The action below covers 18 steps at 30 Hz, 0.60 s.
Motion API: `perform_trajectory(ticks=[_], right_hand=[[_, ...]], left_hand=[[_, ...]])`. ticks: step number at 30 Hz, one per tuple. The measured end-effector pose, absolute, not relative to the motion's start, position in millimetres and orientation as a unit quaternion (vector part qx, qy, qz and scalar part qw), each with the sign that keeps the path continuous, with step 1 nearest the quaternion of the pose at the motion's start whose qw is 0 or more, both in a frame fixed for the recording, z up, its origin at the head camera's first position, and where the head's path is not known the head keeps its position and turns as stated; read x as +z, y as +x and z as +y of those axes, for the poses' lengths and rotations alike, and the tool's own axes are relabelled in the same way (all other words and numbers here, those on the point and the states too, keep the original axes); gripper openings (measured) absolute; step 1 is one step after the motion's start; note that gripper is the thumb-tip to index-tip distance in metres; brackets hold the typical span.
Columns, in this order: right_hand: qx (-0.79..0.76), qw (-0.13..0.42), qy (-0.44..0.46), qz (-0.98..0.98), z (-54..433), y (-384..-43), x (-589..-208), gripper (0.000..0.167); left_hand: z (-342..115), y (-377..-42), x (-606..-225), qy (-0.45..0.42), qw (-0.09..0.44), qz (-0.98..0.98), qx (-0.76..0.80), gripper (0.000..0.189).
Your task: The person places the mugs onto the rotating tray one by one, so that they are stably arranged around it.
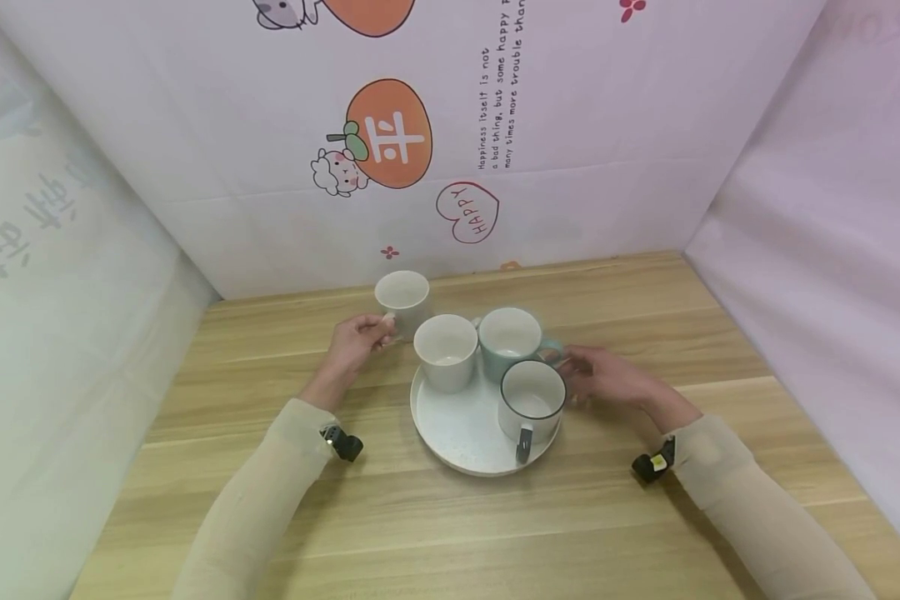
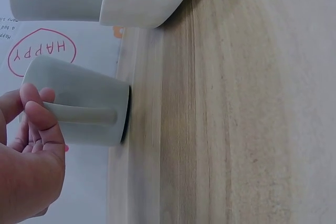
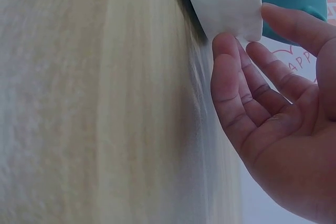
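At the back left, an off-white mug (image 1: 402, 302) stands upright behind the tray. My left hand (image 1: 357, 340) pinches its handle (image 2: 86, 114) between thumb and fingers. A round white tray (image 1: 453, 437) bears a white mug (image 1: 447, 354), a light teal mug (image 1: 508, 337) and a white mug with a dark rim and dark handle (image 1: 532, 400). My right hand (image 1: 603, 379) is at the tray's right side, close to the teal mug's handle. In the right wrist view, its loosely bent fingers (image 3: 227, 72) are at the tray's edge; contact is hard to tell.
All of this is on a wood-grain table (image 1: 390, 533). A white printed cloth (image 1: 570, 133) rises behind the table's back edge, and pale cloth hangs on both sides. Dark wrist devices (image 1: 342, 443) sit on both sleeves.
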State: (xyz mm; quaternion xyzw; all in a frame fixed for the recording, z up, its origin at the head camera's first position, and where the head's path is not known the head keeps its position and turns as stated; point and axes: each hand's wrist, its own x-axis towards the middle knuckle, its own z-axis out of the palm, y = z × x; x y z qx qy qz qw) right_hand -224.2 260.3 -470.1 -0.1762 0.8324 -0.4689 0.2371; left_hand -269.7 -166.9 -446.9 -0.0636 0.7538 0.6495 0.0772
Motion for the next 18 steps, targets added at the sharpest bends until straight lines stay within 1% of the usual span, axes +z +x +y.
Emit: perform_trajectory(ticks=[6,14,18], right_hand=[[-0.467,0.235,-0.181,0.833,261,-225,-471,0.048],[-0.462,0.233,-0.181,0.836,261,-224,-469,0.048],[-0.460,0.236,-0.175,0.838,261,-224,-468,0.048]], left_hand=[[-170,-266,-448,-0.050,0.069,0.750,0.656,0.026],[-173,-260,-444,-0.046,0.060,0.752,0.655,0.027],[-174,-255,-440,-0.047,0.058,0.751,0.656,0.023]])
